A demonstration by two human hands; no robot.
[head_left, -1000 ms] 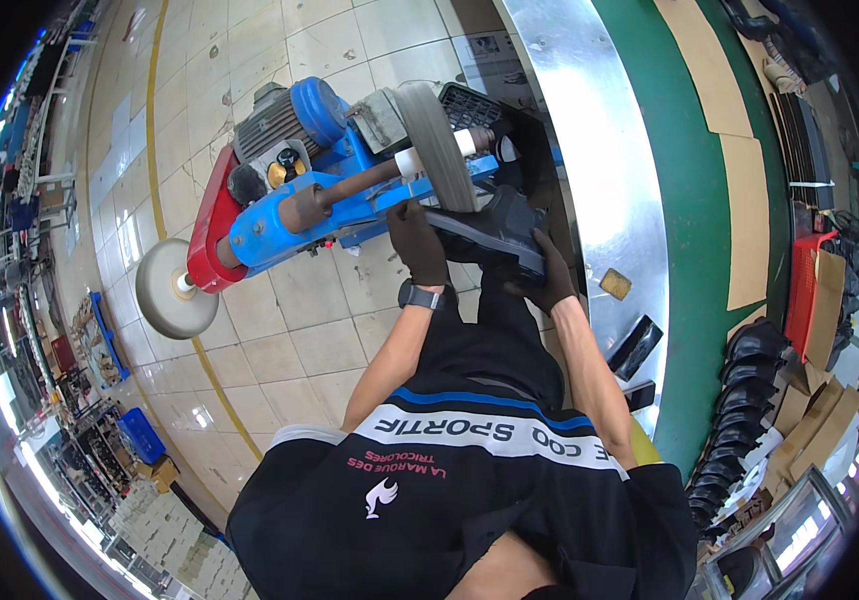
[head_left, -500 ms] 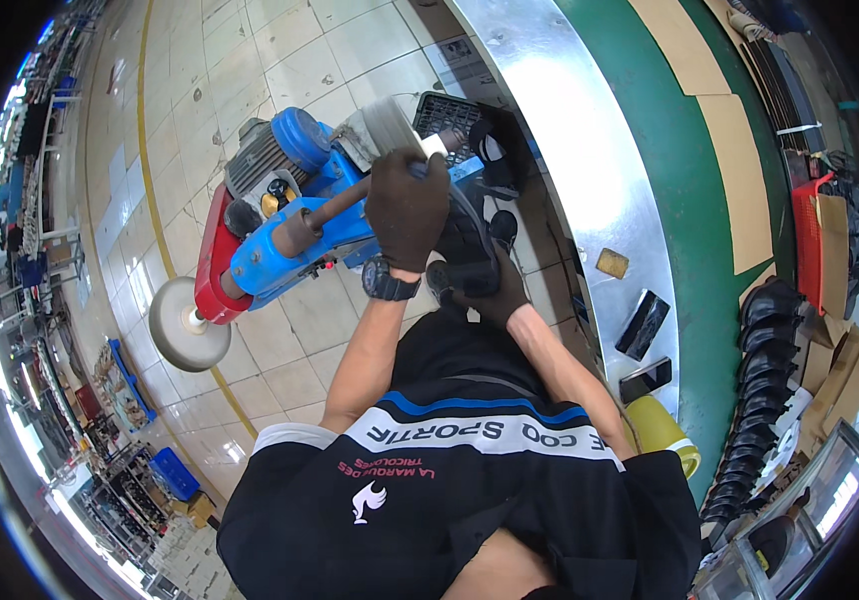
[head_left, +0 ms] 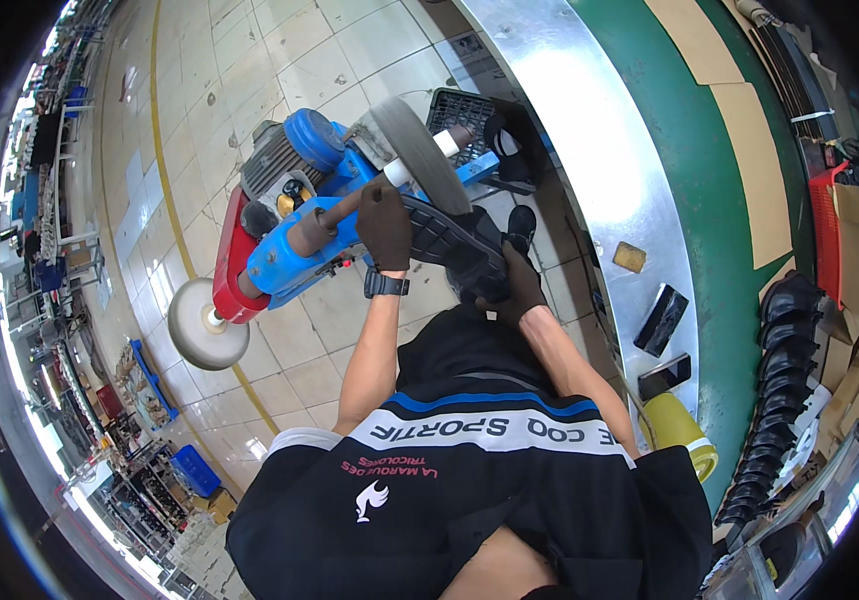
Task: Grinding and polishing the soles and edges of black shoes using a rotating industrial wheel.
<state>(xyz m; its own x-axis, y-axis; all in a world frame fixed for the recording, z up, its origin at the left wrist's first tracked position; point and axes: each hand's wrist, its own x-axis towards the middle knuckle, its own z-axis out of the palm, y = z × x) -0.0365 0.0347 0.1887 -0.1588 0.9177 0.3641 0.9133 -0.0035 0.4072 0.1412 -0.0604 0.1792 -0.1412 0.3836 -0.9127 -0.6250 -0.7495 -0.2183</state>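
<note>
A black shoe (head_left: 452,237), its ridged sole facing up, spans the gap between my hands just below the turning wheel. My left hand (head_left: 385,229), in a dark brown glove with a watch at the wrist, closes round the shoe's left end. The right hand (head_left: 518,286), gloved too, is wrapped round the other end. The grey buffing wheel (head_left: 420,155) is blurred at its edge and meets the shoe's upper edge. It sits on the shaft of a blue and red machine (head_left: 290,245). My fingers are partly hidden behind the shoe.
A second pale wheel (head_left: 205,322) projects at the machine's left end. A black crate (head_left: 458,115) stands behind the buffing wheel. Along the right runs a metal-edged bench (head_left: 610,130) with a tan block (head_left: 630,257), a phone (head_left: 665,374) and stacked black soles (head_left: 778,390).
The shoe has swung from a steep angle to lie more crosswise, showing more of its sole. My left hand has moved left and down, away from the wheel. The view has shifted slightly.
</note>
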